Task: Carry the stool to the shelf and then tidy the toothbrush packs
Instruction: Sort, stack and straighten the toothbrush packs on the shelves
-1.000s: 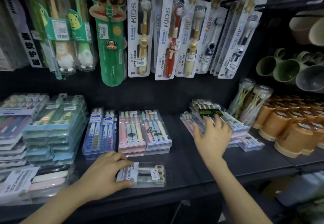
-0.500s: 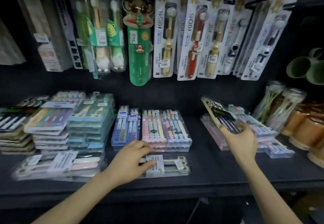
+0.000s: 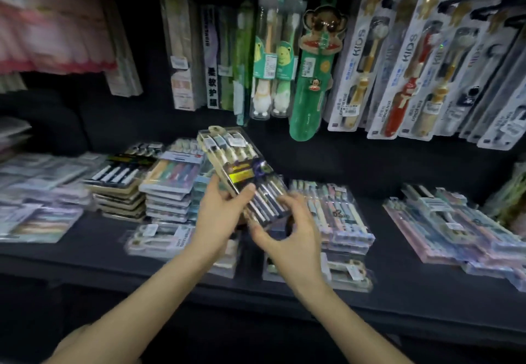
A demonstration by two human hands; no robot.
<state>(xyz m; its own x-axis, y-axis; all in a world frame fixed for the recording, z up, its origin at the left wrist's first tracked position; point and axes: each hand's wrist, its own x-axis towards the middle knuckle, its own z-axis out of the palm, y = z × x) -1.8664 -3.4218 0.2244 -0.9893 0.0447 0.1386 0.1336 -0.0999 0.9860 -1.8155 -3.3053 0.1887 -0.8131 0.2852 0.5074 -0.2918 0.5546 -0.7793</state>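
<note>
Both hands hold one black-and-gold toothbrush pack [image 3: 242, 173] tilted in the air above the dark shelf [image 3: 94, 247]. My left hand [image 3: 219, 215] grips its left edge with the thumb across the front. My right hand [image 3: 290, 238] holds its lower end from below, fingers curled round it. A stack of similar dark packs [image 3: 119, 181] lies at the left of the shelf. Other stacks of pastel packs [image 3: 333, 215] lie under and right of my hands. The stool is not in view.
Kids toothbrush cards [image 3: 404, 64] and a green monkey-topped case [image 3: 310, 73] hang on the back wall above. More pack piles lie at the far left [image 3: 37, 201] and far right [image 3: 455, 230]. Flat clear packs [image 3: 159, 238] lie near the shelf's front edge.
My right hand carried the black-and-gold pack leftward from the right pile. My left hand left the clear pack at the shelf front and took hold of the carried pack. The view swung left.
</note>
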